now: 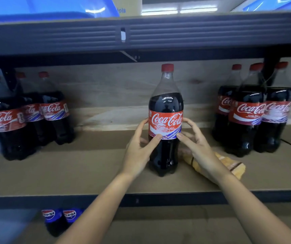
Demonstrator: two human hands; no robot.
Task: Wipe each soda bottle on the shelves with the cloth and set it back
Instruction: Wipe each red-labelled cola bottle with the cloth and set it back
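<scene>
A large Coca-Cola bottle [165,110] with a red cap stands upright at the middle of the brown shelf [88,166]. My left hand [139,150] grips its left side, thumb across the lower edge of the red label. My right hand [199,143] curls round its right side at the same height. A yellow cloth [236,169] with dark stripes lies on the shelf under and behind my right wrist, partly hidden by the hand.
Three Coca-Cola bottles [28,118] stand at the shelf's left, three more [252,111] at its right. Two Pepsi bottles [58,219] show on the shelf below. The dark upper shelf beam [194,34] hangs close above the caps.
</scene>
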